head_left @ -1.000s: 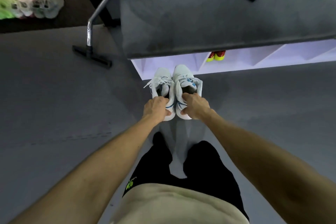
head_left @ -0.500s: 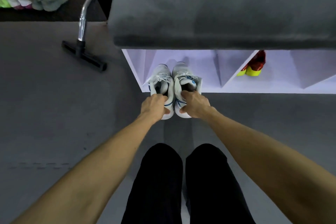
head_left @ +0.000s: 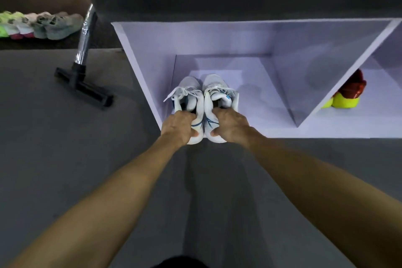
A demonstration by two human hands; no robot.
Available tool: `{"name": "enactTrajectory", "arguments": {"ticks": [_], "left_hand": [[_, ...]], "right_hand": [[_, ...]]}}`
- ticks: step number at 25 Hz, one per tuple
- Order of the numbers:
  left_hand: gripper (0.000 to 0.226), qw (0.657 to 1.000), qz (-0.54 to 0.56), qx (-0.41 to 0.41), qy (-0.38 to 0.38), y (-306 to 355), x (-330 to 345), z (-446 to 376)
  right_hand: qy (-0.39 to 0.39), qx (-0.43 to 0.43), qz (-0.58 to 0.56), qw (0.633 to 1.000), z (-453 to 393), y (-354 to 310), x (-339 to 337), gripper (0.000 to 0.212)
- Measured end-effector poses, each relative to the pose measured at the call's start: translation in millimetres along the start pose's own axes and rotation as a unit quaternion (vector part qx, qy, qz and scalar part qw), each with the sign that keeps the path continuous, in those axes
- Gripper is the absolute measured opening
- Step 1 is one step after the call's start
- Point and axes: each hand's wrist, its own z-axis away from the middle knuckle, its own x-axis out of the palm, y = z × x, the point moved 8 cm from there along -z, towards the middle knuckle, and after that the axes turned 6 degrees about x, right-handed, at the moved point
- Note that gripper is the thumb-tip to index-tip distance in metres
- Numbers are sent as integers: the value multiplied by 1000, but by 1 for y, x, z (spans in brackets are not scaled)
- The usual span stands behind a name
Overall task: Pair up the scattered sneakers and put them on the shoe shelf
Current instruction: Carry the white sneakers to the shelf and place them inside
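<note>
Two white sneakers with blue lines stand side by side, toes pointing into the leftmost compartment of the white shoe shelf. My left hand grips the heel of the left white sneaker. My right hand grips the heel of the right white sneaker. Their toes are inside the compartment and their heels hang over its front edge. A red and yellow sneaker pair sits in the compartment to the right.
A row of several sneakers, green, pink and grey, lies on a dark ledge at the far left. A chrome pole on a black foot stands on the grey floor left of the shelf. A grey slab tops the shelf.
Both hands have pushed the white pair forward into the left compartment. My head has dropped lower, so the inside of the shelf shows much more.
</note>
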Motion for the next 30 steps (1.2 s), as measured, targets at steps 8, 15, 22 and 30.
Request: {"name": "enactTrajectory", "arguments": {"ticks": [8,15,22,30], "left_hand": [[38,999,30,-29,15,-46,9,-74],[47,1000,-7,-12,9,-62,8,-145],[69,1000,0,21,13,-58,5,-136],[86,996,17,-10,-92,-35,-16,-38]], "right_hand": [[-5,3,-7,1000,-86,-15,10,53],[15,1,33,999,-143,-21,8,56],[16,-4,22,1000,-144,-21,0,57],[-4,-16,48,999,-57,-26,-29,77]]}}
